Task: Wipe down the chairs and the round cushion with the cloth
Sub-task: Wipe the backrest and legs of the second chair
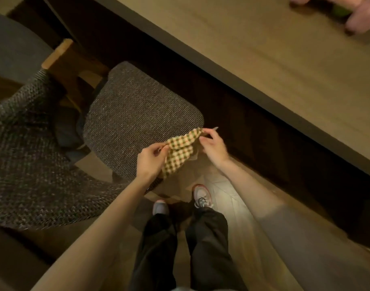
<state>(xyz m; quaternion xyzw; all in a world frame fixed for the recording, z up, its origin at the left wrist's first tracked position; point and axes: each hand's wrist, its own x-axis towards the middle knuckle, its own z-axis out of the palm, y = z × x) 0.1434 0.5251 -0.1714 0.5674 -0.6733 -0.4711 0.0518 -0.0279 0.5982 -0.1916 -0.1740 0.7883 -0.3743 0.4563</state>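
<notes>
Hands pinched opposite corners of the checked cloth (pixel 179 149), left hand (pixel 151 159) low, right hand (pixel 211 147) higher, apparently spreading it flat for wiping; it hung over the front edge of the woven chair seat (pixel 137 114) beside the worktop (pixel 284 66).

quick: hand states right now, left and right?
Left hand: closed, pinching one end of the checkered cloth.
Right hand: closed, pinching the cloth's other end, above the chair seat edge.
</notes>
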